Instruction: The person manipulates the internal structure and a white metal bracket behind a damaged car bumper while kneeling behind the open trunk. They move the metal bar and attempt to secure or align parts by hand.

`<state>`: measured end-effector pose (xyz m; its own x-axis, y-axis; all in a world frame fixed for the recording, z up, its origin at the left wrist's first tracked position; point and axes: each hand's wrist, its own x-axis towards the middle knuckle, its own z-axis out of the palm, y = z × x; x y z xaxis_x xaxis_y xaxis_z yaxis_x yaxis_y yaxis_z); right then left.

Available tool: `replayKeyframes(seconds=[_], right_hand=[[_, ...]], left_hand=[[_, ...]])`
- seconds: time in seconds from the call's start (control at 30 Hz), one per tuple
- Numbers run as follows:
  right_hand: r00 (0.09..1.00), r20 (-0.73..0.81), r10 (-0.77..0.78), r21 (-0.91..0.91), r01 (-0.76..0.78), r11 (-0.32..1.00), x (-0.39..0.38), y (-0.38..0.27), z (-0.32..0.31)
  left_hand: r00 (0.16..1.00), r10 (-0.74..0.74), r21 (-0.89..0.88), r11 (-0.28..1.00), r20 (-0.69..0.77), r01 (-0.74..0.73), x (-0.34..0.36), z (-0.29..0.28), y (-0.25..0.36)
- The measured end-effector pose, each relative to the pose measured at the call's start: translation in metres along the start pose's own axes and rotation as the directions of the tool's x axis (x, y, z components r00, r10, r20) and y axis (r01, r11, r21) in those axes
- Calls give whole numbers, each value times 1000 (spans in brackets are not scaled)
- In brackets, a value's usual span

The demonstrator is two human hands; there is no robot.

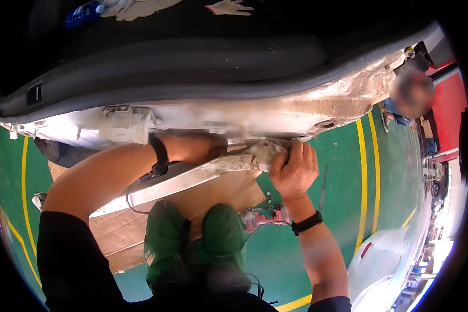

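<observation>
In front of me runs the whitish, dirt-stained rear body panel [234, 115] of a car. Below it hangs a long white metal beam [184, 179], slanting from lower left up to the right, with a dirty bracket-like end [268, 154]. My right hand [296, 169] is closed round that end, fingers curled over its edge. Between panel and beam reaches my left hand [205, 148]; its fingers are hidden in the gap, so what they touch does not show. A whitish plastic bracket [125, 125] is fixed to the panel left of it.
Black trim [234, 73] edges the car's opening, with work gloves [229, 7] and a blue bottle [84, 14] inside. Cardboard [125, 239] lies under my knees on green floor. A red tool [265, 217] lies nearby. Another person [398, 112] crouches at right, beyond a white bumper [377, 265].
</observation>
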<state>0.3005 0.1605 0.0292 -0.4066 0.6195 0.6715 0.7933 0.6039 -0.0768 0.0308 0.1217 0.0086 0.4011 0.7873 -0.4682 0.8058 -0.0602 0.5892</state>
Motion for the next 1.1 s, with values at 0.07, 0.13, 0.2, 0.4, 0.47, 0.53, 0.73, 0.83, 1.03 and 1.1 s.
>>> replayKeyframes(seconds=[0.07, 0.13, 0.2, 0.4, 0.47, 0.53, 0.73, 0.83, 1.03, 1.1], right_hand=[[1000, -8, -18, -5, 18, 1000, 2, -1, 3], [1000, -6, -9, -3, 9, 1000, 1, -1, 0], [1000, -16, -8, -11, 8, 1000, 2, 1, 0], [1000, 4, 7, -25, -7, 1000, 2, 1, -2], [999, 31, 43, 1, -43, 999, 1, -2, -4], [999, 28, 40, 4, -40, 999, 3, -3, -4], [1000, 2, 8, -12, -8, 1000, 2, -2, -2], [1000, -9, -4, -27, 4, 1000, 1, 0, -1], [1000, -22, -11, -13, 11, 1000, 2, -1, 0], [1000, -19, -9, -20, 9, 1000, 1, 0, -1]], left_hand=[[999, 31, -19, 999, -29, -32, 1, 3, -5], [997, 22, -24, 999, -73, -24, -5, 5, -2], [973, 131, -64, 987, -192, -146, -20, 3, -8], [928, 76, 118, 992, -366, -35, -47, -8, 26], [926, 77, 112, 993, -368, -38, -52, -17, 43], [920, 75, 104, 994, -384, -38, -54, -18, 51], [908, 85, 188, 982, -410, -8, -50, -14, 64], [908, 93, 243, 970, -408, 10, -48, -14, 74], [882, 133, 329, 944, -452, 27, -53, -12, 89], [862, 177, 348, 937, -475, 0, -53, -12, 91]])
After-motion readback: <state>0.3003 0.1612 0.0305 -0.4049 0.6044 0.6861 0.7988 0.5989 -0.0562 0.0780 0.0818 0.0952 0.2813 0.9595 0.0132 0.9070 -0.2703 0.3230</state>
